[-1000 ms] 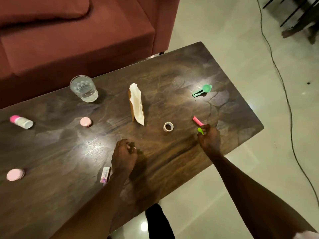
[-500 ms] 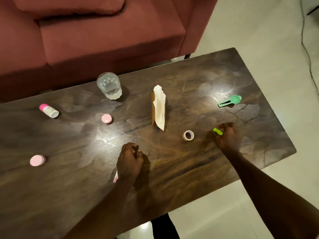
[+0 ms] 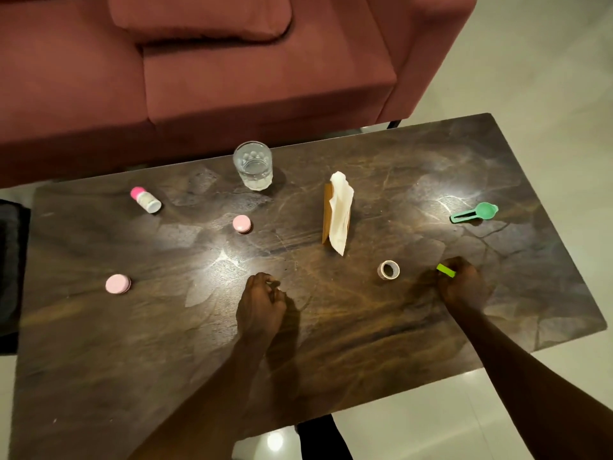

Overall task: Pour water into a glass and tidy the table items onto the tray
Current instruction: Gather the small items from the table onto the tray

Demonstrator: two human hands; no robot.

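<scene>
Pink lids: loose on counter, not yet tidied.
Bottle: lying down, unsorted.
Glass: upright at the far edge, water inside; pouring looks done.
Left hand: curled, contents unclear.
Tape roll: loose.
Right hand: pinching a green strip.
Tray: not visible.

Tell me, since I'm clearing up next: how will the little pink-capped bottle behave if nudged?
The pink-capped bottle lies on its side, so it probably rolls. It looks small and plastic, likely light and hard to break.
</scene>
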